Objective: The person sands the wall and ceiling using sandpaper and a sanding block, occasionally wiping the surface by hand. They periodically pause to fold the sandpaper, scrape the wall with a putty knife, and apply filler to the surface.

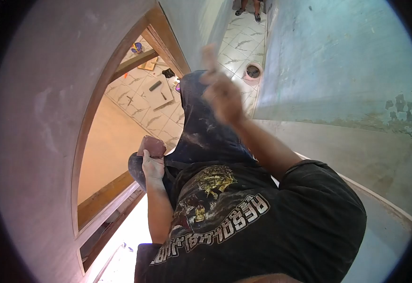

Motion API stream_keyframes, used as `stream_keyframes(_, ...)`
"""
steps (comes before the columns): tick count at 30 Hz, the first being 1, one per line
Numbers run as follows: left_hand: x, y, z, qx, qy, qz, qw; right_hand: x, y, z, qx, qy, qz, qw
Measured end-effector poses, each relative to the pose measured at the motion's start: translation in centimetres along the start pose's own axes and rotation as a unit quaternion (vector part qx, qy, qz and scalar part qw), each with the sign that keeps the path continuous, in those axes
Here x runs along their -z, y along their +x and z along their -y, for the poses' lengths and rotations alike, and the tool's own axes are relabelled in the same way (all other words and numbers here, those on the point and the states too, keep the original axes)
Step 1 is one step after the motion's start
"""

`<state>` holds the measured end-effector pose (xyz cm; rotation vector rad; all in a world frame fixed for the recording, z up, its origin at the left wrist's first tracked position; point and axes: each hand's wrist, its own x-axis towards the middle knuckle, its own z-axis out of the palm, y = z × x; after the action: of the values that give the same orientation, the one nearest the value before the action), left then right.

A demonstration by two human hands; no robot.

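Note:
My left hand (153, 166) grips a reddish-brown piece of sandpaper (152, 146), thumb across its near face, beside my left knee. My right hand (222, 96) is raised in front of my dark, dust-marked trousers (201, 137). Motion smears its fingers, so I cannot make out their pose or whether they hold anything. Close beyond that hand stands a pale grey-blue wall end (187, 28).
A wooden frame (166, 40) borders an opening on the left. Through it, a roller-like tool (155, 86) lies on the tiled floor. A round container (253, 71) stands by the right wall (328, 61). Another person's feet (248, 14) show at the top.

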<state>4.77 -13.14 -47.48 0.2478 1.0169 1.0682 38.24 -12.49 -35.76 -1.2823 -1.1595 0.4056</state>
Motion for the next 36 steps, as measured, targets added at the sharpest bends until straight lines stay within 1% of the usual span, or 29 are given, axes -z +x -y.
stream_keyframes(1, -0.2, 0.1, -0.1, -0.001, 0.008, -0.009, 1.000, 2.2, 0.5, -1.5, -0.169, 0.078, -0.082, 0.979)
stream_keyframes(2, -0.2, 0.2, 0.0, 0.003, 0.004, -0.006, 1.000, 4.4, 1.3, -7.6, -0.123, 0.022, -0.142, 0.982)
stream_keyframes(3, 0.2, 0.7, 0.0, 0.010, 0.010, -0.008, 1.000, 6.8, 1.3, -12.4, -0.199, -0.064, -0.163, 0.964)
stream_keyframes(4, 0.7, 1.4, 0.1, 0.016, 0.011, 0.019, 1.000, 9.3, 1.2, -17.6, -0.437, -0.032, -0.210, 0.874)
stream_keyframes(5, 1.3, 1.2, 0.1, 0.023, 0.013, 0.044, 0.999, 10.8, 0.0, -20.5, -0.647, 0.006, -0.244, 0.723)
stream_keyframes(6, 0.1, 0.9, 0.0, 0.024, 0.004, 0.013, 1.000, 10.8, -0.3, -19.6, -0.644, 0.011, -0.248, 0.723)
stream_keyframes(7, -1.5, 1.9, 0.2, 0.007, -0.001, 0.029, 1.000, 10.3, 1.0, -17.6, -0.514, 0.049, -0.246, 0.821)
stream_keyframes(8, -1.6, 1.1, -0.3, -0.006, 0.000, 0.014, 1.000, 9.1, 0.7, -14.9, -0.383, 0.089, -0.234, 0.889)
stream_keyframes(9, -1.2, -0.2, -0.8, -0.012, 0.004, -0.003, 1.000, 7.2, 0.3, -11.3, -0.322, 0.078, -0.190, 0.924)
stream_keyframes(10, -1.4, -0.6, -1.1, -0.019, 0.018, 0.069, 0.997, 5.1, 0.6, -8.1, -0.247, 0.060, -0.153, 0.955)
stream_keyframes(11, -1.9, -0.5, -1.3, -0.017, 0.024, 0.085, 0.996, 2.8, -0.2, -6.6, -0.200, 0.131, -0.103, 0.965)
stream_keyframes(12, -2.4, -0.4, -1.3, -0.013, 0.035, 0.049, 0.998, 1.0, -0.3, -1.2, -0.195, 0.167, -0.005, 0.966)
stream_keyframes(13, -2.7, -0.3, -1.5, -0.013, 0.043, 0.012, 0.999, -1.2, -1.1, -0.8, -0.055, 0.087, 0.047, 0.994)
stream_keyframes(14, -2.4, 0.2, -1.7, 0.003, 0.068, 0.030, 0.997, -2.2, -1.1, 1.4, -0.081, 0.070, 0.160, 0.981)
stream_keyframes(15, -3.7, -0.3, -1.9, -0.006, 0.066, 0.042, 0.997, -5.3, -2.6, 0.7, -0.045, 0.113, 0.200, 0.972)
stream_keyframes(17, -7.9, -2.2, -1.9, -0.056, 0.115, 0.151, 0.980, -6.9, -2.9, 3.4, -0.101, 0.128, 0.376, 0.912)
stream_keyframes(18, -5.0, 0.2, -1.3, -0.049, 0.129, 0.130, 0.982, -8.7, -4.2, 2.7, -0.065, 0.116, 0.397, 0.908)
stream_keyframes(19, -6.0, -0.2, -1.6, -0.061, 0.124, 0.141, 0.980, -10.4, -5.4, 1.3, -0.031, 0.102, 0.418, 0.902)
stream_keyframes(21, -8.2, -2.6, -1.8, 0.016, -0.010, 0.137, 0.990, -11.5, -6.8, 0.2, 0.007, 0.070, 0.415, 0.907)
stream_keyframes(22, -7.9, -2.3, -1.6, 0.013, -0.047, 0.176, 0.983, -11.7, -6.9, 0.3, 0.032, 0.043, 0.411, 0.910)
stream_keyframes(27, -3.5, -0.7, 1.5, -0.086, 0.094, 0.114, 0.985, -10.5, -8.1, 1.0, 0.118, -0.023, 0.461, 0.879)
stream_keyframes(29, -5.0, -1.8, 1.2, -0.050, 0.159, 0.020, 0.986, -10.8, -8.6, 0.6, 0.182, -0.053, 0.464, 0.866)
stream_keyframes(30, -4.6, -1.7, 0.7, -0.065, 0.151, 0.020, 0.986, -10.5, -8.3, 0.8, 0.202, -0.070, 0.496, 0.842)
stream_keyframes(31, -4.3, -1.6, 0.3, -0.030, 0.098, 0.048, 0.994, -10.0, -7.7, 1.5, 0.217, -0.071, 0.498, 0.836)
stream_keyframes(32, -4.0, -1.2, -0.2, 0.007, 0.047, 0.076, 0.996, -9.5, -7.2, 2.4, 0.212, -0.055, 0.464, 0.858)
stream_keyframes(33, -5.0, -1.6, -1.1, -0.005, 0.042, 0.076, 0.996, -9.0, -6.8, 3.3, 0.203, -0.036, 0.430, 0.879)
stream_keyframes(34, -6.9, -2.6, -2.1, -0.014, 0.016, 0.029, 0.999, -8.4, -6.0, 3.9, 0.160, -0.040, 0.407, 0.898)
stream_keyframes(35, -7.7, -3.3, -2.7, -0.021, -0.011, -0.020, 1.000, -8.5, -5.7, 3.8, 0.167, -0.037, 0.411, 0.895)
stream_keyframes(36, -8.3, -3.6, -3.4, -0.013, -0.023, -0.061, 0.998, -8.7, -5.3, 3.6, 0.087, -0.049, 0.341, 0.935)
